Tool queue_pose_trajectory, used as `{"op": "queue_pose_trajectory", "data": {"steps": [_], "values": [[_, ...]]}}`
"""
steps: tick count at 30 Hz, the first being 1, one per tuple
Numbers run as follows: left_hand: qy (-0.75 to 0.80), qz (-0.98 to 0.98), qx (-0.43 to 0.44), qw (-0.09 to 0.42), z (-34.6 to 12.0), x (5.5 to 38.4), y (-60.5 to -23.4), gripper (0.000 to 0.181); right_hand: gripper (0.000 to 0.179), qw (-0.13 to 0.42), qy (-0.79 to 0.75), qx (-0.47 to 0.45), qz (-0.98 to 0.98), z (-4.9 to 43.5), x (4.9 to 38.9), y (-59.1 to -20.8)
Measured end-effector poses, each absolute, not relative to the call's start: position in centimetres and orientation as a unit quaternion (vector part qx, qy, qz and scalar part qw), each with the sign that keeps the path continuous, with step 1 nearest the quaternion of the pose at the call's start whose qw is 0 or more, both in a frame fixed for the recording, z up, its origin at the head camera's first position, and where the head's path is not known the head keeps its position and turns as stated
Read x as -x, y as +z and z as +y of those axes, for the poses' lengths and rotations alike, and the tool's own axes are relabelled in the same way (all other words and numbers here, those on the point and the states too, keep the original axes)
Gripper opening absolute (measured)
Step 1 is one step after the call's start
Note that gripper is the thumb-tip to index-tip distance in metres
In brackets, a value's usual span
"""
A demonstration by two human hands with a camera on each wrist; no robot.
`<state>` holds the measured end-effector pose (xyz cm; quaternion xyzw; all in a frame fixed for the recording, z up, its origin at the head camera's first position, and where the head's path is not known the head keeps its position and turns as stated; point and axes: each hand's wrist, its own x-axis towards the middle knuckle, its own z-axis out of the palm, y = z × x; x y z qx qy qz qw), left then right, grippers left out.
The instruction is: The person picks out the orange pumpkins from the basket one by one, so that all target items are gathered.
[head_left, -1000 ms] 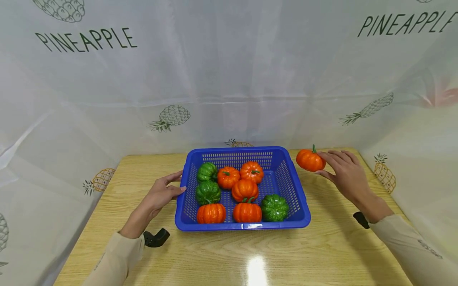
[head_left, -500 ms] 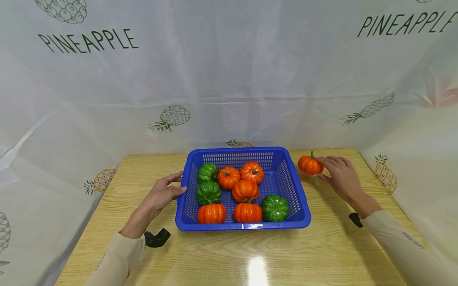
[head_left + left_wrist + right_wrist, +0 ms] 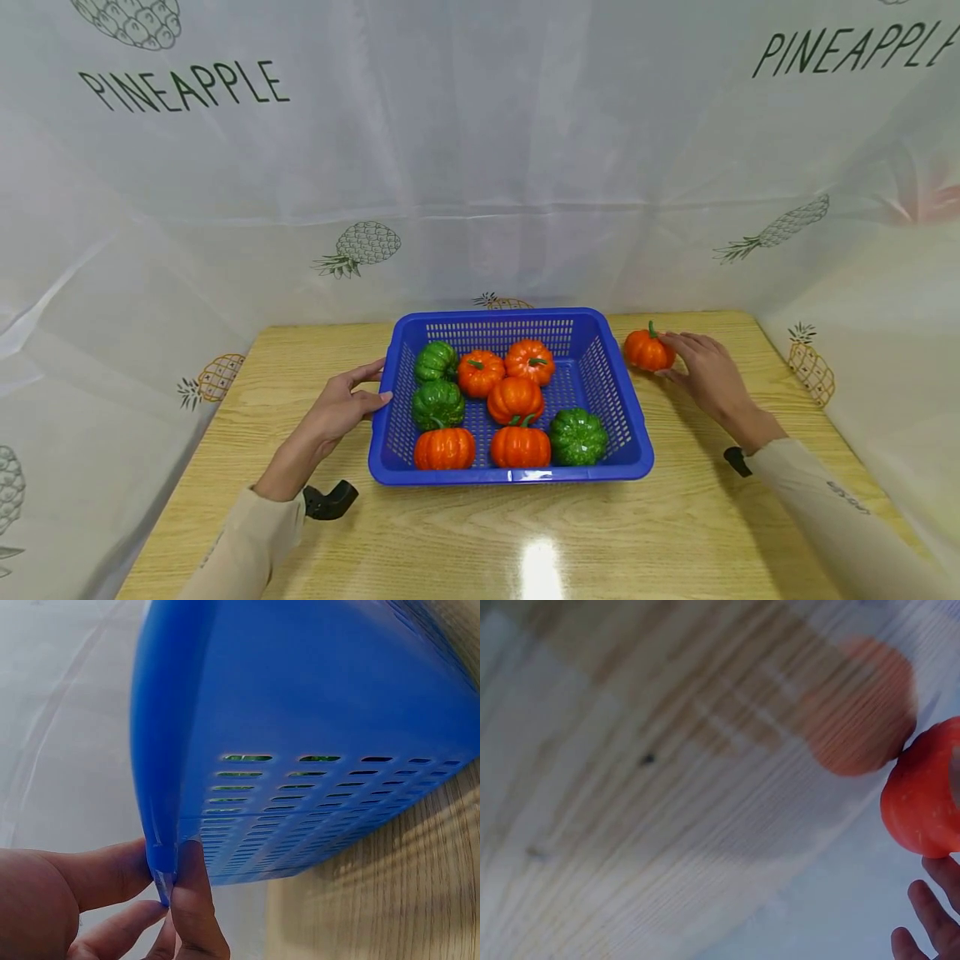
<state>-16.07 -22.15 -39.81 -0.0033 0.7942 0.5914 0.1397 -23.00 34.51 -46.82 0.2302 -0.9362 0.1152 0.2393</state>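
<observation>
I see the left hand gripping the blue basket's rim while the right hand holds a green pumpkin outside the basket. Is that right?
Not quite: the pumpkin in the right hand is orange, as the head view shows. The left hand does grip the blue basket's rim.

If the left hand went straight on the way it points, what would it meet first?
The blue basket, whose rim the left hand pinches. Past that side, the rear green pumpkin looks next in line, though depth is unclear.
</observation>
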Motion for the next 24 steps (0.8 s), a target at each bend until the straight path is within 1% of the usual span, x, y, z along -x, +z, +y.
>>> {"op": "queue_pose_trajectory", "data": {"steps": [5, 10, 19, 24], "values": [[0.591, 0.795, -0.001, 0.139, -22.1, 16.0, -39.7, 0.067, 0.062, 0.239, 0.146, -0.229, -0.932, 34.3, 23.1, -47.0], [0.587, 0.797, -0.002, 0.141, -22.2, 16.0, -39.7, 0.067, 0.058, 0.237, 0.173, -0.205, -0.934, 34.0, 23.1, -47.1], [0.59, 0.795, 0.005, 0.14, -22.0, 16.0, -39.8, 0.067, 0.063, 0.255, 0.154, -0.19, -0.935, 33.6, 23.7, -47.5], [0.591, 0.794, 0.002, 0.14, -22.1, 15.9, -39.8, 0.067, 0.065, 0.25, 0.148, -0.186, -0.938, 33.3, 23.7, -47.3]]}}
